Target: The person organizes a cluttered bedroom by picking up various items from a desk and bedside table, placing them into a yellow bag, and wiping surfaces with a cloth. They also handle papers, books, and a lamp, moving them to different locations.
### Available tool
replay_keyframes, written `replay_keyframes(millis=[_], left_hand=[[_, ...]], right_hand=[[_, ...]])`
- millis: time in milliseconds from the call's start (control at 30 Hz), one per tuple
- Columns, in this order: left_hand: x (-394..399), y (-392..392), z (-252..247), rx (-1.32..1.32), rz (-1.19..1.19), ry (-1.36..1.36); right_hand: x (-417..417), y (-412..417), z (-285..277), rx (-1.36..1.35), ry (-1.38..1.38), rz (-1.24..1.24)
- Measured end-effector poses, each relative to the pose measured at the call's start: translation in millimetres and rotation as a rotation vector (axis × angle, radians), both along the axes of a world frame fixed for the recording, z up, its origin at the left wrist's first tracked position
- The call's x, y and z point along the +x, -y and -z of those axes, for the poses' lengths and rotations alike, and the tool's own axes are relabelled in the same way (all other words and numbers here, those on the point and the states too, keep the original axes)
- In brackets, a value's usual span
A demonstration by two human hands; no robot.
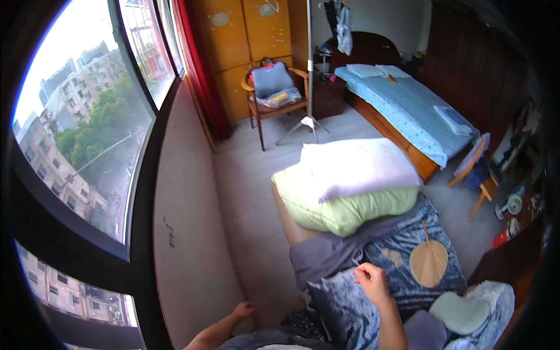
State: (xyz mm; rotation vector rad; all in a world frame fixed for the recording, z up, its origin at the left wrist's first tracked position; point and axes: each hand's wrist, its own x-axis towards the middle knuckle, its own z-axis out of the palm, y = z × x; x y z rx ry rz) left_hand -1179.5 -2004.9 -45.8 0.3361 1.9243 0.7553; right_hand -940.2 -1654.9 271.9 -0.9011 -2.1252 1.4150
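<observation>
My right hand (372,282) is raised over a blue-and-white patterned cover (350,306) on the near bed. Its fingers curl near the edge of a grey cloth (326,258); whether they pinch any of it is unclear. Lower and to the left, my left hand (244,310) hangs beside the wall, fingers curled, with no object visible in it. Beyond the grey cloth lie a folded light-green quilt (363,210) and, on top of it, a white-and-lilac folded cover (358,168). A round palm-leaf fan (428,263) rests on the patterned bedding to the right.
A window wall (192,218) runs along the left. A wooden armchair (280,105) holding a cushion and a metal stand (310,87) are farther back. Another bed (402,94) stands back right, near a chair (485,188) and a small fan (512,204). A green pillow (459,313) lies near right.
</observation>
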Motion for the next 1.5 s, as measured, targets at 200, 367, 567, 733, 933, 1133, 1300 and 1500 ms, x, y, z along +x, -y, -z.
replay_keyframes(millis=[200,367,567,733,933,1133,1300,1500], left_hand=[[-98,62,2,-0.285,0.048,-0.521],[-208,-8,9,-0.297,-0.312,-0.361],[-412,-95,3,-0.280,-0.176,-0.412],[-566,-270,-79,0.096,-0.138,-0.174],[-643,-497,-121,0.417,0.126,0.186],[-768,-586,-31,0.084,0.552,0.041],[-796,-725,-37,-0.174,0.794,-0.184],[-826,-908,-19,-0.202,1.193,-0.383]], right_hand=[[-142,-46,10,-0.045,-0.019,-0.171],[-258,-84,33,-0.036,0.021,-0.231],[-406,-133,26,-0.093,0.056,-0.075],[-496,-184,0,-0.114,0.047,-0.028],[-559,-268,21,-0.105,0.062,0.175],[-588,-392,18,-0.011,0.040,0.426],[-569,-461,25,-0.003,-0.018,0.672],[-544,-518,47,-0.009,0.034,1.030]])
